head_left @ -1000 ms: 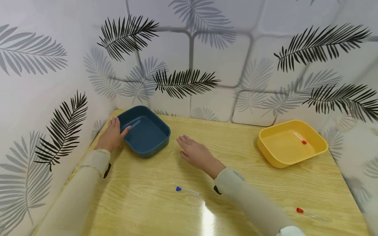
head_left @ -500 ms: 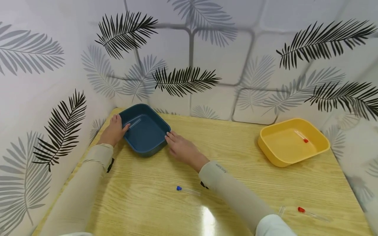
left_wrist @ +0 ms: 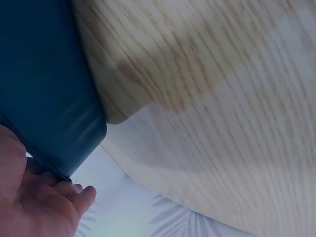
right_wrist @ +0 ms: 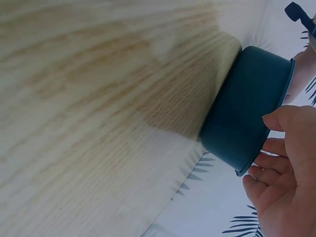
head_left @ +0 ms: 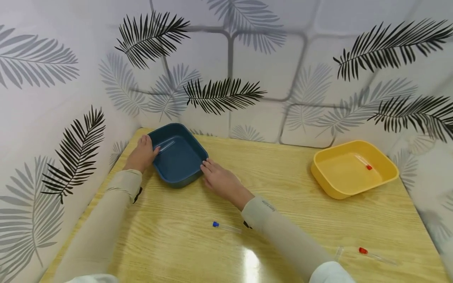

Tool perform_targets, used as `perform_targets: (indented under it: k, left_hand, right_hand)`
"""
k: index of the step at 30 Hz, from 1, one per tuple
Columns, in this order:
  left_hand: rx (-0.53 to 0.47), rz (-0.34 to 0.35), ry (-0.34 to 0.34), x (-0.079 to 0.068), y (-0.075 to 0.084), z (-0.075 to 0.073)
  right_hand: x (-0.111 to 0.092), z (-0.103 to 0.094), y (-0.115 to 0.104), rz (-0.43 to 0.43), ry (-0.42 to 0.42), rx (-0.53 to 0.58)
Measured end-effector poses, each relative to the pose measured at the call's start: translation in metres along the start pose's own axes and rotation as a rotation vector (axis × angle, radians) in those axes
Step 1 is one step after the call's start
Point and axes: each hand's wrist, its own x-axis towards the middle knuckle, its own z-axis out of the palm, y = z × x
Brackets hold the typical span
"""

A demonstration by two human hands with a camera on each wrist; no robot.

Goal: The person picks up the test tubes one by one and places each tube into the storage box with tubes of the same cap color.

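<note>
Yellow wood-grain table (head_left: 269, 173), leaf-print wall (head_left: 260, 120) behind. Near the back left sits a dark blue, plastic-looking, rounded-square bin (head_left: 178, 159), opening up, 1 corner pointing frontward (near-square, so can't really call a long axis). Left hand (head_left: 141, 153) grips its left rim, right hand (head_left: 220, 179) its right corner.

There are two red-capped clear tubes (head_left: 380, 258), one blue-capped clear tube (head_left: 228, 227), two other clear tubes (head_left: 167, 146), one dark-blue square bin (head_left: 180, 161), one yellow square bin (head_left: 348, 175).
</note>
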Motion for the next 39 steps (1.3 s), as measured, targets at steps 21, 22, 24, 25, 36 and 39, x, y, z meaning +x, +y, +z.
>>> perform_targets:
  k: [21, 22, 24, 25, 36, 39]
  left_hand:
    - [0.015, 0.118, -0.014, 0.017, 0.036, 0.014]
    - [0.017, 0.126, -0.011, 0.018, 0.039, 0.014]
    - [0.018, 0.137, -0.003, 0.019, 0.045, 0.015]
    - [0.022, 0.141, 0.002, 0.020, 0.048, 0.015]
    - [0.074, 0.197, -0.046, 0.030, 0.075, 0.022]
    - [0.090, 0.225, -0.060, 0.033, 0.083, 0.024]
  right_hand:
    - [-0.049, 0.001, -0.016, 0.036, 0.169, -0.015]
    - [-0.051, 0.001, -0.016, 0.042, 0.172, -0.010]
    - [-0.056, 0.001, -0.017, 0.054, 0.178, -0.004]
    - [-0.058, 0.001, -0.017, 0.057, 0.185, -0.003]
    - [-0.081, -0.001, -0.024, 0.077, 0.308, 0.016]
    - [-0.088, -0.002, -0.027, 0.097, 0.318, 0.012]
